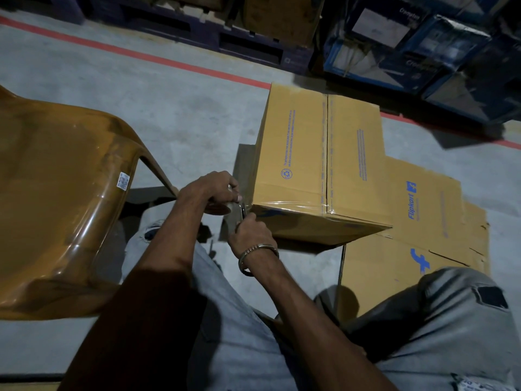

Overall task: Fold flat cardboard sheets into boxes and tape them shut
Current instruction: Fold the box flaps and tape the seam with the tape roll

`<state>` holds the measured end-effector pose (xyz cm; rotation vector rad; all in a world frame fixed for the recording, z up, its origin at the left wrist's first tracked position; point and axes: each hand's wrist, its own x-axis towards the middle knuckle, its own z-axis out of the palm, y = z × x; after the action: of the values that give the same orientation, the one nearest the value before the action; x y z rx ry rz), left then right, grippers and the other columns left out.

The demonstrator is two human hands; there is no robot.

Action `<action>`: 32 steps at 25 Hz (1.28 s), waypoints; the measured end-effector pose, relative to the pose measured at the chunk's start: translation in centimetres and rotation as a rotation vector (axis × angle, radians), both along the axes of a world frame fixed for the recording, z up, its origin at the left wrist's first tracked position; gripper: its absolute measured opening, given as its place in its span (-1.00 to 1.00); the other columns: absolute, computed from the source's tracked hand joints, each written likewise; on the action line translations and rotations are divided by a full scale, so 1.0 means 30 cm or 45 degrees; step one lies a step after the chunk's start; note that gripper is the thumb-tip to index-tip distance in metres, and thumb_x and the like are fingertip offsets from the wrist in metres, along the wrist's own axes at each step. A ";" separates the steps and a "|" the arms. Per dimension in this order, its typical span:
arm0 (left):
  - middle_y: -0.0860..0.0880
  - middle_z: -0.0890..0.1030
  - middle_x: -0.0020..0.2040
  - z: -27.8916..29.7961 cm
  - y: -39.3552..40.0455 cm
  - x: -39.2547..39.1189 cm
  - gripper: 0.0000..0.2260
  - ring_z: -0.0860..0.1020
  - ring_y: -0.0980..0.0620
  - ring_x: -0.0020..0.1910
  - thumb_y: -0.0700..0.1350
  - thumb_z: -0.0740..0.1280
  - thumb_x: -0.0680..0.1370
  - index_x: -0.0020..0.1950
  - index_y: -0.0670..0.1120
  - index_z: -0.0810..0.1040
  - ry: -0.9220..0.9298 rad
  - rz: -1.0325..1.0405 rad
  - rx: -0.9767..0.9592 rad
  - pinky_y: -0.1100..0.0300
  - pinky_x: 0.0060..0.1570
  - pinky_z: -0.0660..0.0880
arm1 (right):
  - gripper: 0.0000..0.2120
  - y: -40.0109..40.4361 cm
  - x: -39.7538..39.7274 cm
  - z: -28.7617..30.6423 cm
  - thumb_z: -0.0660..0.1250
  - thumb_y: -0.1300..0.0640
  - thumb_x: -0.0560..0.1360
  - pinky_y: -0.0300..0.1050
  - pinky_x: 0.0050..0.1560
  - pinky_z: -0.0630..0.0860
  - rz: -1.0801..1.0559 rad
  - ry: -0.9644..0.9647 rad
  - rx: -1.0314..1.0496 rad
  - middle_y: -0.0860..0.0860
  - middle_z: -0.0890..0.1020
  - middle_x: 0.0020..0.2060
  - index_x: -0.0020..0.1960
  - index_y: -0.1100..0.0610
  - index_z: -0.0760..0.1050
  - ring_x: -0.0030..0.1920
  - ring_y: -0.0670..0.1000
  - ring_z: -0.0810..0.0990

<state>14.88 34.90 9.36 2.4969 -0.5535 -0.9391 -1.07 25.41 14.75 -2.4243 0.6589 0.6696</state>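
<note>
A folded brown cardboard box (318, 162) with blue print stands on the floor in front of me, clear tape running along its top seam and near edge. At its near left corner my left hand (214, 190) grips a roll of clear tape (218, 209), a strip stretched from the roll to the box corner. My right hand (249, 232), with a metal bangle on the wrist, holds a small dark cutting tool (243, 211) against that strip; the tool is mostly hidden by the fingers. Flat cardboard sheets (423, 221) lie under and right of the box.
A brown plastic chair (56, 198) stands at my left. My knees in light jeans (451, 320) frame the flat sheets. Dark pallets and blue cartons (408, 46) line the far side behind a red floor line (141, 55). Grey concrete floor lies between.
</note>
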 end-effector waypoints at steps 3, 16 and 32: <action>0.04 0.71 0.00 0.005 -0.004 0.000 -0.85 0.63 -0.05 0.02 0.16 0.52 0.48 -0.20 0.14 0.66 -0.001 0.020 0.004 -0.09 0.15 0.58 | -0.56 -0.009 0.025 -0.005 0.29 -0.05 0.62 0.07 0.18 0.49 -0.012 0.016 0.001 0.22 0.53 0.32 0.36 0.20 0.36 0.31 0.27 0.54; -0.04 0.69 0.05 0.061 0.036 0.011 -0.86 0.61 -0.11 0.07 0.09 0.51 0.53 -0.14 0.06 0.68 -0.075 0.223 0.007 -0.08 0.20 0.55 | -0.79 -0.114 0.002 0.083 0.18 0.04 0.63 0.06 -0.13 0.44 -0.194 -0.346 0.099 0.22 0.61 -0.04 0.12 0.16 0.28 0.01 0.32 0.61; -0.06 0.70 0.03 0.066 0.032 -0.006 -0.81 0.62 -0.13 0.06 0.10 0.50 0.54 -0.23 0.09 0.64 -0.062 0.232 0.006 -0.07 0.18 0.57 | -0.21 -0.300 0.178 -0.133 0.41 -0.37 0.45 -0.02 -0.31 0.33 0.523 -0.399 -0.634 0.10 0.64 -0.10 0.38 0.16 0.27 -0.15 0.22 0.65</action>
<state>14.71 35.86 11.34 2.5298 -0.3315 -0.8131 4.28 16.40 10.77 -3.0842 0.2100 0.2758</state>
